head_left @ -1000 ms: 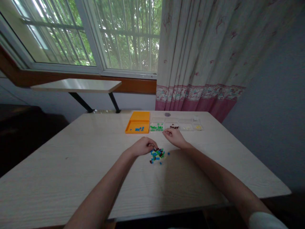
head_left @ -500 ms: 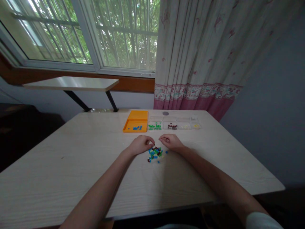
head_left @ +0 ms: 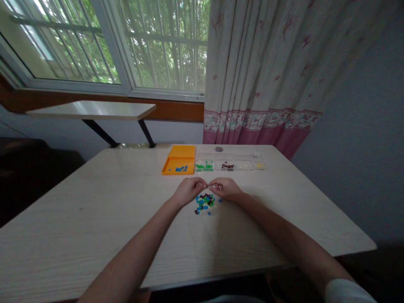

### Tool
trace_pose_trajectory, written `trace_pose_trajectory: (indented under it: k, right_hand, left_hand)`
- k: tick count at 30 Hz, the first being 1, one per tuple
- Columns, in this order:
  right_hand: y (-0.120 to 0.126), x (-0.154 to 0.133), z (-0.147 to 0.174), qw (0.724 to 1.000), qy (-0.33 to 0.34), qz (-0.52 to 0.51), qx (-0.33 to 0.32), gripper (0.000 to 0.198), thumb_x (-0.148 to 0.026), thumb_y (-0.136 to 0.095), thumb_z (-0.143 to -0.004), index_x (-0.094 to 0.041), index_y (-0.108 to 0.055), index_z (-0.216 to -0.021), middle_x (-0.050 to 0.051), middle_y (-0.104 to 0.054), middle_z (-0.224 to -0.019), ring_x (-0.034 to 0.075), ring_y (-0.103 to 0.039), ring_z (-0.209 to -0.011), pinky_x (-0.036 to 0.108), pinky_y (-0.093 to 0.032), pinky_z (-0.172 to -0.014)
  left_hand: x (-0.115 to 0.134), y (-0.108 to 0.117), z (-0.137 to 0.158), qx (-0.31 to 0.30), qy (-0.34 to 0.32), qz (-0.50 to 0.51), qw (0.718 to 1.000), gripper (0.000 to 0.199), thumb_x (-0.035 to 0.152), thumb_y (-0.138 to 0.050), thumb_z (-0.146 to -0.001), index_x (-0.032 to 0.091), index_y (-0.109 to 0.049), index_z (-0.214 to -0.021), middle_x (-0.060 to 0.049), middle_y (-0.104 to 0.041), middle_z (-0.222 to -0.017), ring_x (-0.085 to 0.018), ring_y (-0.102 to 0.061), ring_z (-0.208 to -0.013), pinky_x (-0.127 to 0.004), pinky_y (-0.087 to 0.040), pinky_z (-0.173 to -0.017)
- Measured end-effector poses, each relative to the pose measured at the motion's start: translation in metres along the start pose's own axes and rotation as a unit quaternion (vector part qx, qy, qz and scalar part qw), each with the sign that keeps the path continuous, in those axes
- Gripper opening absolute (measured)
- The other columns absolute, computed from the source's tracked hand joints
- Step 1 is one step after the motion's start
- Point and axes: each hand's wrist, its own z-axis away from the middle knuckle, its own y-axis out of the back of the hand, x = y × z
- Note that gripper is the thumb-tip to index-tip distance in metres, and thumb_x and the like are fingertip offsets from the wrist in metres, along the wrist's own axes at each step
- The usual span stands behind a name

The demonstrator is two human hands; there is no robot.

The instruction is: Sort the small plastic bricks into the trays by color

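My left hand (head_left: 188,189) is closed in a pinch, with a tiny dark piece (head_left: 207,186) at its fingertips. Opposite it, my right hand (head_left: 226,188) is closed too, its fingertips meeting those of the left; what they grip, if anything, is too small to make out. Just below both hands lies a loose pile of small toy bricks (head_left: 205,202) in blue, green, dark brown and pale yellow. A few stray blue bricks (head_left: 209,213) sit at its edge.
Beyond my hands stands an open orange box (head_left: 167,171) with blue bricks. Beside it, clear trays hold green bricks (head_left: 204,166), brown bricks (head_left: 227,166) and yellow bricks (head_left: 260,166). A raised shelf (head_left: 94,109) is at the back left of the table (head_left: 110,202).
My left hand has moved slightly up and right from the pile with the dark piece. The fingertips of both hands, apart before, now meet.
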Motion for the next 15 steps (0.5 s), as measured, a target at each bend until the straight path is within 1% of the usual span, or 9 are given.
trace_pose_trajectory:
  k: [6,12,15]
  right_hand:
    - [0.0011,-0.0027,-0.0001,1.0,-0.005,-0.009,0.007,0.023,-0.037,-0.053,-0.076,-0.021,-0.065,-0.088,-0.001,-0.059,-0.061,0.007,-0.048,-0.053,0.016,-0.034,-0.054]
    - [0.0012,-0.0042,0.0002,1.0,-0.007,-0.015,0.016,0.022,-0.036,-0.054,-0.075,-0.021,-0.065,-0.085,-0.002,-0.058,-0.059,0.007,-0.047,-0.051,0.015,-0.033,-0.051]
    - [0.0029,-0.0022,0.0003,1.0,-0.003,-0.019,0.024,0.021,-0.035,-0.053,-0.076,-0.021,-0.065,-0.086,-0.002,-0.059,-0.06,0.007,-0.048,-0.051,0.015,-0.033,-0.051]
  left_hand:
    - [0.0032,-0.0016,0.0001,0.003,-0.003,0.016,1.0,0.029,0.039,-0.048,-0.075,0.015,-0.064,-0.081,0.002,-0.049,-0.052,-0.009,-0.04,-0.05,-0.018,-0.027,-0.048]
    - [0.0071,-0.0018,0.0008,0.006,0.003,0.032,0.999,0.027,0.037,-0.049,-0.075,0.014,-0.064,-0.08,0.002,-0.047,-0.053,-0.008,-0.04,-0.051,-0.017,-0.027,-0.048]
    - [0.0084,0.0022,0.0005,0.011,-0.002,0.039,0.999,0.028,0.038,-0.049,-0.074,0.014,-0.064,-0.081,0.004,-0.043,-0.051,-0.007,-0.036,-0.049,-0.017,-0.025,-0.047]
